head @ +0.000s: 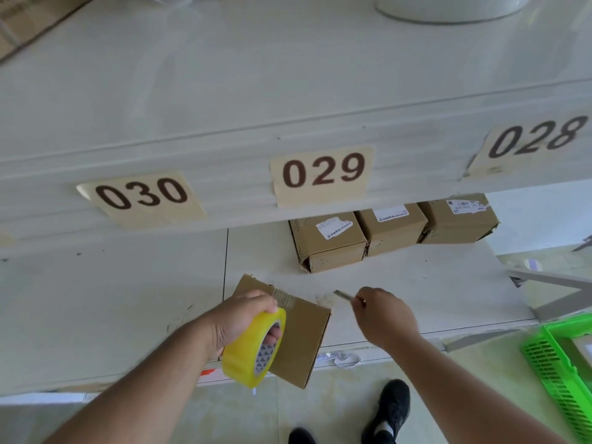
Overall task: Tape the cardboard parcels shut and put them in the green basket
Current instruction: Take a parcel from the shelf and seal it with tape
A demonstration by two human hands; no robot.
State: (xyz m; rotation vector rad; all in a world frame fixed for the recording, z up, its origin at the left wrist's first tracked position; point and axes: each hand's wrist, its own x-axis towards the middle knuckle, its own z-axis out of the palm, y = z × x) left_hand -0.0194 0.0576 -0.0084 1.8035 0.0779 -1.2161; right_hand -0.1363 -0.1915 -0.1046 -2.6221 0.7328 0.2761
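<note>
A flat cardboard parcel lies at the front edge of the lower white shelf, with a strip of clear tape across its top. My left hand grips a yellow tape roll over the parcel, fingers through its core. To the right of the parcel, my right hand pinches a small grey metal blade above the shelf. Three more cardboard parcels with white labels stand in a row at the back of the shelf. The green basket sits low at the right edge.
An upper white shelf edge carries number tags 030, 029 and 028 and overhangs the row of parcels. Grey metal brackets stick out at the right. Scraps of paper lie by the shelf front. My black shoes stand on the floor below.
</note>
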